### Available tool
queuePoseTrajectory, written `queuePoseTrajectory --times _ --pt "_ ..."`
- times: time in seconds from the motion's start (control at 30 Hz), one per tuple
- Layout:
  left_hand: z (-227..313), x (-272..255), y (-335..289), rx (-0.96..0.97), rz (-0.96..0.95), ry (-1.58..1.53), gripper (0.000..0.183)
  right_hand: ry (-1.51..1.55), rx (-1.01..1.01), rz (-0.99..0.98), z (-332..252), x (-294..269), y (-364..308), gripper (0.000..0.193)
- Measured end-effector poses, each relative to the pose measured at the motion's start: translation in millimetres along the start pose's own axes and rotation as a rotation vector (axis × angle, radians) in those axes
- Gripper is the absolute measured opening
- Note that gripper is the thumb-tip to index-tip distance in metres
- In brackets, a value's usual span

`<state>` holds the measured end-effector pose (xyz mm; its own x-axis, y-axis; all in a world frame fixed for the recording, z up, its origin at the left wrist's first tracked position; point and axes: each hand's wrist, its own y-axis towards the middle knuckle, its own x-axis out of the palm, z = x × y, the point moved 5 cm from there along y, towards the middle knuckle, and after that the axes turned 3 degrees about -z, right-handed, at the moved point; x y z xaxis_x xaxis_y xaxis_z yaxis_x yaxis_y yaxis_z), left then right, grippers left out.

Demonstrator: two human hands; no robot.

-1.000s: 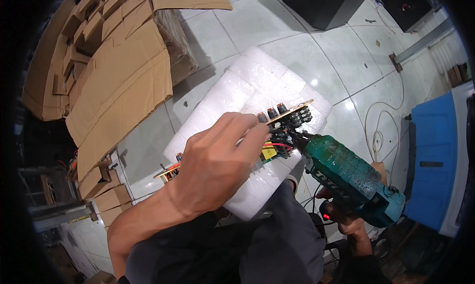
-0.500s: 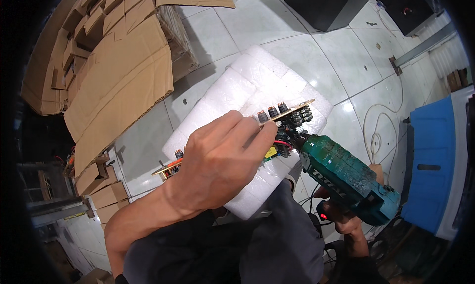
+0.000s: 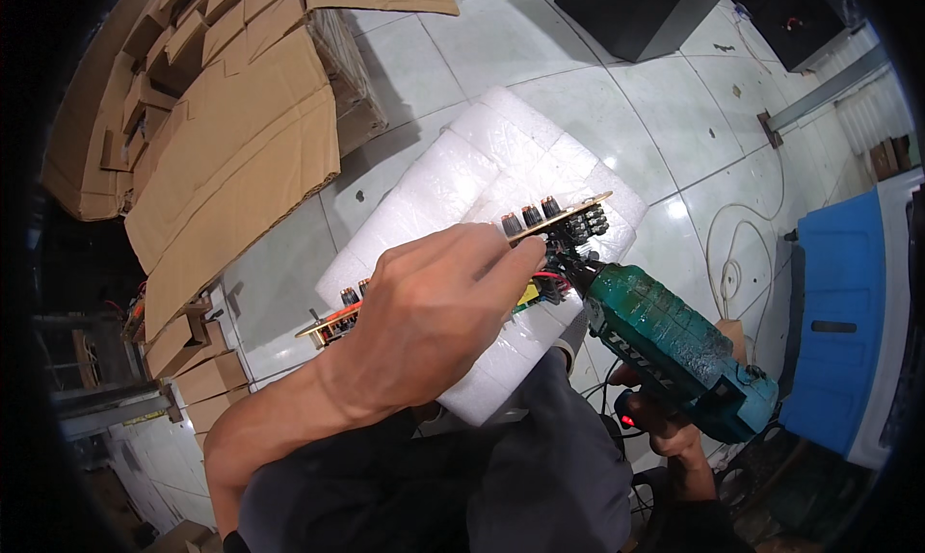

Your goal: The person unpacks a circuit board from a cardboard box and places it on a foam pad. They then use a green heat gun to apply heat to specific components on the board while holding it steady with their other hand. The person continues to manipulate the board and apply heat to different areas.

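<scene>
The left grip [image 3: 424, 312] is closed around the middle of a long circuit board [image 3: 578, 209], back of the hand up, thumb toward the board's right end; its fingertips are partly hidden. Just past the thumb, a row of three knobs [image 3: 531, 216] stands up along the board's edge, with black parts and red wires [image 3: 553, 277] below them. More knobs and the board's other end show to the left of the grip. The right grip [image 3: 665, 428] is wrapped around the handle of a green power drill [image 3: 665, 331], with a small red light [image 3: 628, 421] glowing beside the fingers. The drill's nose points up and left from that grip, toward the wires near the left thumb; whether the tip touches anything is too small to tell. Beneath the left grip and the board lies a white foam block [image 3: 462, 168], reaching out beyond the knuckles. Nearer the body than the left grip are dark trousers [image 3: 549, 466]. Farther out, a large open cardboard box [image 3: 241, 158] sits up and left of the left grip, a black cabinet [image 3: 617, 13] well beyond it, and a blue panel [image 3: 838, 312] to the right of the right grip, with a loose pale cable [image 3: 732, 264] on the tiled floor [image 3: 636, 119] between drill and panel
</scene>
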<state>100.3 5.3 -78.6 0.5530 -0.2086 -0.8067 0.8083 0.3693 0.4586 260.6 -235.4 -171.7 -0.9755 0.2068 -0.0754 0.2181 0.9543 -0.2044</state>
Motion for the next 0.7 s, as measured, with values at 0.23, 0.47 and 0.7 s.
queuePoseTrajectory --times 0.23,0.47,0.7 --pt "0.7 0.9 -0.2 -0.014 -0.058 -0.051 0.021 -0.161 -0.096 -0.042 -6.5 0.1 3.1 0.045" --pt "0.0 1.0 -2.5 -0.001 -0.090 -0.084 0.021 -0.057 -0.095 0.020 -11.3 2.2 5.2 0.034" --pt "-0.4 -4.8 -4.3 0.013 -0.068 -0.122 0.020 -0.072 -0.005 0.062 -24.2 4.7 10.6 0.041"
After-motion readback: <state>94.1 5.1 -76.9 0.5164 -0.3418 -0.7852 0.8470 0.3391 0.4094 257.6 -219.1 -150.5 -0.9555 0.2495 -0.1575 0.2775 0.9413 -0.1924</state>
